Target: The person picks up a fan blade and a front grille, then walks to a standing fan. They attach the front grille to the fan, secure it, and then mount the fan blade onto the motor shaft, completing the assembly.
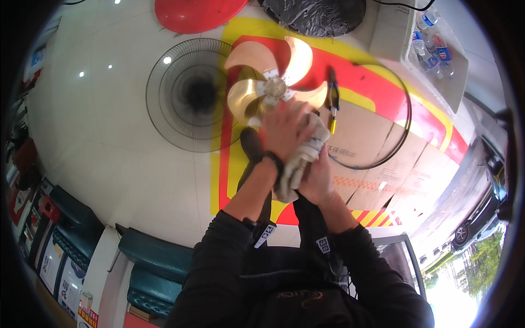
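Observation:
My right hand (317, 177) is closed round a crumpled pale cloth (310, 151) with bluish stripes. My left hand (285, 130), smeared by motion, lies beside and partly over the cloth with its fingers stretched out. Just beyond the fingers rests a translucent amber fan blade (276, 86) with several curved vanes, its hub facing up. Its nearest vanes are partly hidden by my left hand. To its left a round wire fan guard (174, 104) lies on the floor. A pair of pliers (333, 95) with dark jaws and a yellow handle end sits right of the blade.
Flattened cardboard (361, 139) and a red-and-yellow sheet cover the floor under the work. A thin dark hoop (410, 109) curves across them. A red stool (199, 12) and a black round seat (317, 16) stand beyond. At right, a white box (407, 60) holds plastic bottles.

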